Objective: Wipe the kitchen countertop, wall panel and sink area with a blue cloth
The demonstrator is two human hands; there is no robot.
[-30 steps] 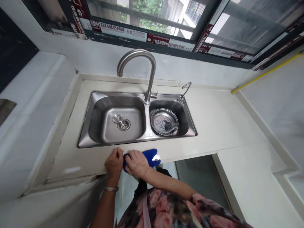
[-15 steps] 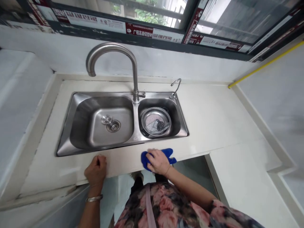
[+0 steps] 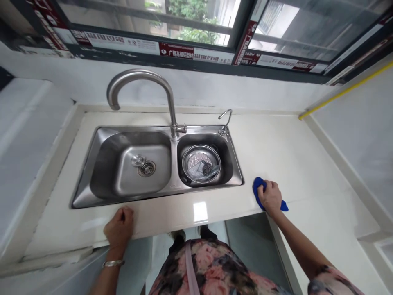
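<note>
Right hand [image 3: 272, 197] clamped on blue cloth [image 3: 257, 191], partly covering it, on counter [image 3: 294, 151] right of sink [image 3: 174, 168]. Left hand [image 3: 119, 224] curled in loose fist at counter's front edge; palm hidden. Contents of strainer [image 3: 195, 159] indistinct; right sleeve [image 3: 327, 280] cut off.

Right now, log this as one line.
right hand: holding cloth on counter, right of sink | left hand: curled, at counter's front edge | strainer: in sink's right bowl
</note>
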